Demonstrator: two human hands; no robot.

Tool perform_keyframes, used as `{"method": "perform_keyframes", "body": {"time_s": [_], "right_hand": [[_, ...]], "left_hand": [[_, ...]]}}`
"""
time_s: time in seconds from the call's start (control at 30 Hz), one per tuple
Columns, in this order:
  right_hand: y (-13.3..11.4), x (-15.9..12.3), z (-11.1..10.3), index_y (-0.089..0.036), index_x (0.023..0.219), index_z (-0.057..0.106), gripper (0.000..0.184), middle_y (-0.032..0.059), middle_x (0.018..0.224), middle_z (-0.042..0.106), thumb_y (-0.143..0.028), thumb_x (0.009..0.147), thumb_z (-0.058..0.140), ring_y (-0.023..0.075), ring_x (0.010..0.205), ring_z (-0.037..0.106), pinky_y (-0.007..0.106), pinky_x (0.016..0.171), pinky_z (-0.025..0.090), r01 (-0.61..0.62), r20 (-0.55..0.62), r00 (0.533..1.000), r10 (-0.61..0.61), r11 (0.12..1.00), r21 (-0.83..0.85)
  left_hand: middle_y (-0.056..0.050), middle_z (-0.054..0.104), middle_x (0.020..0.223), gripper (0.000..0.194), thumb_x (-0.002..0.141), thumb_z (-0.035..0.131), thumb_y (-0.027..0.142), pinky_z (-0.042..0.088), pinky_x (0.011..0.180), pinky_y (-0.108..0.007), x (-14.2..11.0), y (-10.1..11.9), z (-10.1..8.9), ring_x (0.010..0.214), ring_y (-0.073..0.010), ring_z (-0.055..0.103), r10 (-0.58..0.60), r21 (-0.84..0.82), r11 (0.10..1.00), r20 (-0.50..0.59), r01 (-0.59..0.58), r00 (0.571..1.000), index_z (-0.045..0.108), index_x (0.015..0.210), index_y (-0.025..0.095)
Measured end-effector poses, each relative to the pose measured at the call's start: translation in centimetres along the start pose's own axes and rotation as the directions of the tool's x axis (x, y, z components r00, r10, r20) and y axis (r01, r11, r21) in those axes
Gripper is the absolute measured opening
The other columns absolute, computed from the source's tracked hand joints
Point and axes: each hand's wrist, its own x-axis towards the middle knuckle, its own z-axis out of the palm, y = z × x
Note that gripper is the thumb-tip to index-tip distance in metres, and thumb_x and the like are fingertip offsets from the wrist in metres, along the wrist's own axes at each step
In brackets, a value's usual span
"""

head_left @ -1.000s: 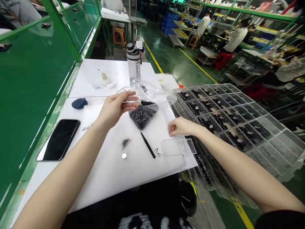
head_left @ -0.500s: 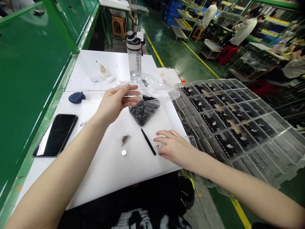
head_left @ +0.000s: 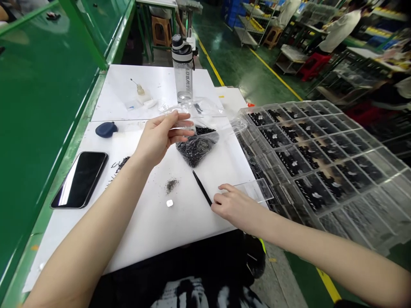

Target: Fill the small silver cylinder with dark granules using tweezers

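Observation:
My left hand (head_left: pixel 160 134) is over the near-left side of a clear plastic bag (head_left: pixel 197 147) full of tiny black parts. Its fingers are stretched out and slightly apart, with a film of clear plastic beside them. Black tweezers (head_left: pixel 201 187) slant across the white table. At their rear end my right hand (head_left: pixel 236 207) has its thumb and a curled finger closed, while another finger sticks out. Under and beyond that hand lies a flat clear plastic tray (head_left: pixel 257 190). Dark grains (head_left: pixel 171 185) and a small white square piece (head_left: pixel 170 203) lie left of the tweezers.
Stacked clear compartment trays (head_left: pixel 349 171) holding black parts stand at the right. A phone (head_left: pixel 80 179), a dark blue case (head_left: pixel 106 129) and loose black pins (head_left: pixel 120 164) lie left. A water bottle (head_left: pixel 183 77) stands behind the bag. People sit at far benches.
My right hand has drawn down to the tweezers' rear end and its fingers have curled in. My left hand keeps its pose by the bag. The whole view has shifted slightly.

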Motion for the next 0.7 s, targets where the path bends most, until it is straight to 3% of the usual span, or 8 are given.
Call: {"method": "perform_keyframes", "body": {"time_s": [0.17, 0.27, 0.33, 0.47, 0.53, 0.6, 0.7], "right_hand": [[1.1, 0.4, 0.4, -0.013, 0.085, 0.069, 0.010, -0.0004, 0.083, 0.072, -0.014, 0.095, 0.068, 0.0143, 0.084, 0.071, 0.043, 0.097, 0.058, 0.042, -0.127, 0.992, -0.022, 0.986, 0.159], [2.2, 0.5, -1.4, -0.013, 0.088, 0.070, 0.004, -0.0005, 0.086, 0.075, -0.013, 0.092, 0.072, 0.0125, 0.082, 0.072, 0.033, 0.086, 0.061, 0.075, -0.292, 0.956, 0.018, 0.950, 0.304], [3.1, 0.6, -3.7, -0.015, 0.093, 0.072, 0.002, 0.0008, 0.091, 0.077, -0.014, 0.092, 0.070, 0.0112, 0.084, 0.073, 0.027, 0.083, 0.061, 0.070, -0.443, 0.889, 0.116, 0.921, 0.383], [5.3, 2.6, -8.4, -0.017, 0.100, 0.073, 0.011, 0.0055, 0.103, 0.078, -0.022, 0.097, 0.064, 0.0145, 0.092, 0.073, 0.030, 0.092, 0.058, -0.002, -0.671, 0.654, 0.350, 0.887, 0.461], [6.8, 4.7, -9.7, -0.017, 0.100, 0.073, 0.010, 0.0040, 0.101, 0.077, -0.018, 0.094, 0.065, 0.0141, 0.090, 0.072, 0.030, 0.091, 0.058, -0.026, -0.692, 0.607, 0.391, 0.880, 0.475], [8.5, 7.0, -10.2, -0.014, 0.100, 0.071, 0.011, 0.0037, 0.096, 0.076, -0.012, 0.091, 0.067, 0.0131, 0.085, 0.071, 0.029, 0.085, 0.058, -0.063, -0.672, 0.610, 0.420, 0.871, 0.487], [10.7, 9.5, -9.8, -0.012, 0.088, 0.070, 0.005, 0.0007, 0.081, 0.073, -0.016, 0.089, 0.073, 0.0145, 0.079, 0.070, 0.035, 0.085, 0.059, -0.125, -0.595, 0.679, 0.430, 0.866, 0.484]], "left_hand": [[-0.013, 0.076, 0.100, 0.026, 0.099, 0.059, 0.029, 0.059, 0.065, -0.020, 0.1, 0.1, 0.3, 0.081, -0.0176, 0.077, 0.006, -0.001, 1.000, -0.002, -0.006, 1.000, 0.074, 0.103, 0.009], [-0.014, 0.076, 0.102, 0.026, 0.098, 0.061, 0.031, 0.059, 0.065, -0.021, 0.1, 0.2, 0.2, 0.081, -0.0180, 0.077, 0.015, 0.009, 1.000, -0.008, -0.014, 1.000, 0.074, 0.103, 0.009], [-0.015, 0.076, 0.103, 0.028, 0.097, 0.061, 0.033, 0.059, 0.064, -0.021, 0.0, 0.2, 0.1, 0.081, -0.0182, 0.077, 0.019, 0.028, 0.999, -0.010, -0.019, 1.000, 0.074, 0.105, 0.009], [-0.016, 0.076, 0.107, 0.034, 0.096, 0.064, 0.038, 0.062, 0.068, -0.024, -0.1, 0.5, 0.1, 0.084, -0.0195, 0.077, 0.028, 0.080, 0.996, -0.004, -0.028, 1.000, 0.073, 0.110, 0.008], [-0.016, 0.076, 0.110, 0.036, 0.096, 0.066, 0.040, 0.063, 0.070, -0.026, -0.2, 0.9, 0.3, 0.085, -0.0203, 0.078, 0.039, 0.105, 0.994, -0.005, -0.038, 0.999, 0.073, 0.112, 0.009], [-0.016, 0.075, 0.113, 0.037, 0.096, 0.066, 0.041, 0.064, 0.071, -0.027, -0.4, 1.3, 0.4, 0.086, -0.0204, 0.078, 0.050, 0.130, 0.990, -0.006, -0.049, 0.999, 0.073, 0.112, 0.009], [-0.016, 0.075, 0.115, 0.037, 0.097, 0.065, 0.042, 0.064, 0.072, -0.026, -0.4, 1.9, 0.5, 0.085, -0.0195, 0.078, 0.061, 0.164, 0.985, -0.003, -0.060, 0.998, 0.073, 0.112, 0.009]]}}
